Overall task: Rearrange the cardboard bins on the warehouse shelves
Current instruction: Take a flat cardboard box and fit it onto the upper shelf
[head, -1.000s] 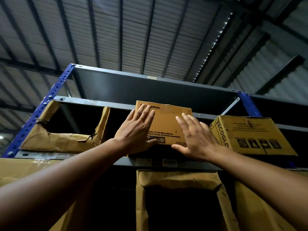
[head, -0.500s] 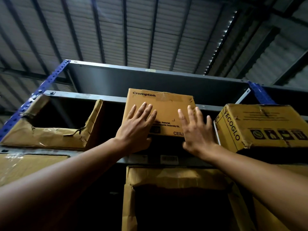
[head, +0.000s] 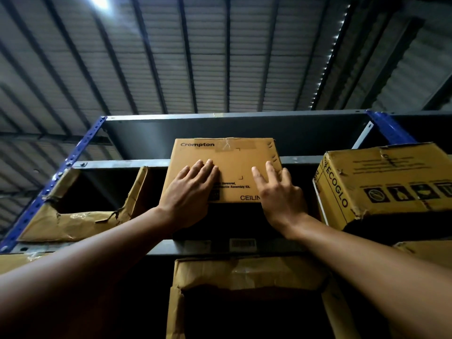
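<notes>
Crompton box (head: 225,172) pressed onto shelf (head: 195,248) by left grip (head: 188,192) and right grip (head: 278,194), fingers flat, nothing clasped; seating judged unfinished, ECOGLO box (head: 391,182) pending.

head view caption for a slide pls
Left hand and right hand press flat on the Crompton box, high on the shelf.

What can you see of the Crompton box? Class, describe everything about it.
The Crompton box is brown cardboard with black print: "Crompton" upper left, "CEILIN" lower right; tape crosses its top edge. It sits in the upper shelf bay, between a torn bin and an ECOGLO box, underside in shadow. The left hand and right hand rest on its front face, fingers straight.
</notes>
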Demonstrator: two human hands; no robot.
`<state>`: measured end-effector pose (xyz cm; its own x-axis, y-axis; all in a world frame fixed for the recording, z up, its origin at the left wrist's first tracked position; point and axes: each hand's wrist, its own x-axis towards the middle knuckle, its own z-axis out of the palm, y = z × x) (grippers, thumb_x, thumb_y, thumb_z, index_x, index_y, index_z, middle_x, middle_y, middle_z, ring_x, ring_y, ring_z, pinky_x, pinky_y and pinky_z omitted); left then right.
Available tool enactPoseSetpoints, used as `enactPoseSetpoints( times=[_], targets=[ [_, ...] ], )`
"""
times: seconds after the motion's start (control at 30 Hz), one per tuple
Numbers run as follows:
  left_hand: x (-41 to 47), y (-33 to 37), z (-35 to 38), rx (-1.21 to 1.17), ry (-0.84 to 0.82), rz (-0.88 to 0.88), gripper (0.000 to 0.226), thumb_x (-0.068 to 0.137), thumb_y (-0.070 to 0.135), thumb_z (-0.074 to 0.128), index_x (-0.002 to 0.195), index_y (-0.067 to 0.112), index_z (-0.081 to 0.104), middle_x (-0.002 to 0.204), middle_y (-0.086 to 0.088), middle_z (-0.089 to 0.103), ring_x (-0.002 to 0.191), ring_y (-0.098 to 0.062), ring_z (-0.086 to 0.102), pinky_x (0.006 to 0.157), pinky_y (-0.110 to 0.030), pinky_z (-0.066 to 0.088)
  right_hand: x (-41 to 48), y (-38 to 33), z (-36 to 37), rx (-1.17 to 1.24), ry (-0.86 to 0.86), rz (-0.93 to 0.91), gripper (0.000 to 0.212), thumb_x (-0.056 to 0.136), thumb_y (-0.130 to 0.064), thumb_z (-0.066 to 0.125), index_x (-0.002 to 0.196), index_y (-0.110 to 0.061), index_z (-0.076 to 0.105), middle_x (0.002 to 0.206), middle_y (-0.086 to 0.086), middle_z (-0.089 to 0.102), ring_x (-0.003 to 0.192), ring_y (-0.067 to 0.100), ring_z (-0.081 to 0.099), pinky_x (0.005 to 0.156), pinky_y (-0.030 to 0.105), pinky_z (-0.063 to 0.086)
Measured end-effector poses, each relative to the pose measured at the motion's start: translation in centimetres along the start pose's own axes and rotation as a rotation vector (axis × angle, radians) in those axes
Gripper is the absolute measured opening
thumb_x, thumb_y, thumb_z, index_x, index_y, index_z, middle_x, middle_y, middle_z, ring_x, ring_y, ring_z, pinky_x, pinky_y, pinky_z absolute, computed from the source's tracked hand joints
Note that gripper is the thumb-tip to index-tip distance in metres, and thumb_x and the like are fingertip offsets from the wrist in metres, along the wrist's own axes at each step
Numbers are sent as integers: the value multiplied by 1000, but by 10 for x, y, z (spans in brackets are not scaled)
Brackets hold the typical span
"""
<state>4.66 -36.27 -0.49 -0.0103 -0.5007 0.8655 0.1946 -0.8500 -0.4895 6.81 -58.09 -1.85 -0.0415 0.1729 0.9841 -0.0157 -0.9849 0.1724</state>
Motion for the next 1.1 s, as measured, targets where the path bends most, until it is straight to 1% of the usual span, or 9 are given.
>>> enactPoseSetpoints(
  times=[0.17,0.43,0.53,0.63,0.77,0.83,0.9,1.03,1.1],
  targets=[
    [4,-2,-38,78,49,17,66,81,23,30,138,-1,49,141,-24,49,127,-43,50,96,-55,48,-4,21,-32,161,193,-44,53,93,-12,28,143,-15,45,148,20,42,125,50,46,71,56,58],
    [-5,-15,-119,89,53,-44,60,87,16,33,144,-1,39,146,-28,41,132,-45,42,103,-57,41,-10,24,-91,557,394,-39,55,92,-9,21,139,-13,51,150,16,40,111,45,58,64,53,59],
    [-9,-34,-160,69,82,-104,67,82,20,35,146,2,37,148,-25,39,135,-42,41,108,-54,37,-6,17,-114,733,507,-102,58,91,-8,39,148,-22,35,156,11,30,123,39,54,75,51,59],
    [-10,-45,-205,63,114,-190,80,67,17,48,145,4,40,147,-21,42,134,-36,44,107,-49,41,0,2,-128,1039,516,-54,93,88,-19,61,154,-35,-1,162,3,12,136,30,43,93,48,52],
    [-10,-51,-249,77,100,-142,89,56,9,52,144,0,41,146,-21,44,133,-36,46,109,-40,37,11,-35,-159,1395,496,186,76,90,-29,63,153,-24,21,153,4,37,139,23,37,107,47,40],
    [-17,-63,-261,57,105,-88,85,61,7,46,145,1,40,148,-21,41,135,-35,42,112,-38,31,18,-51,-179,1433,487,267,69,88,-25,67,148,-21,34,146,6,46,133,26,44,106,48,41],
    [-28,-80,-277,-38,200,-182,78,69,14,41,146,7,40,149,-18,42,136,-33,41,113,-37,32,23,-66,-198,1458,520,236,63,87,-25,67,144,-16,41,141,10,51,129,29,48,106,46,40],
    [-57,-130,-334,-90,386,-309,70,70,8,50,140,5,50,139,-18,54,127,-32,52,107,-22,33,24,-110,-217,1334,559,57,65,89,-31,52,148,-10,32,143,22,46,130,37,45,109,51,36],
    [-78,-155,-370,-56,429,-344,64,71,14,51,134,2,55,128,-20,61,119,-32,58,98,-27,38,29,-140,-232,1257,597,74,74,84,-20,66,148,-9,30,142,23,47,127,39,48,103,54,42]
  ],
)
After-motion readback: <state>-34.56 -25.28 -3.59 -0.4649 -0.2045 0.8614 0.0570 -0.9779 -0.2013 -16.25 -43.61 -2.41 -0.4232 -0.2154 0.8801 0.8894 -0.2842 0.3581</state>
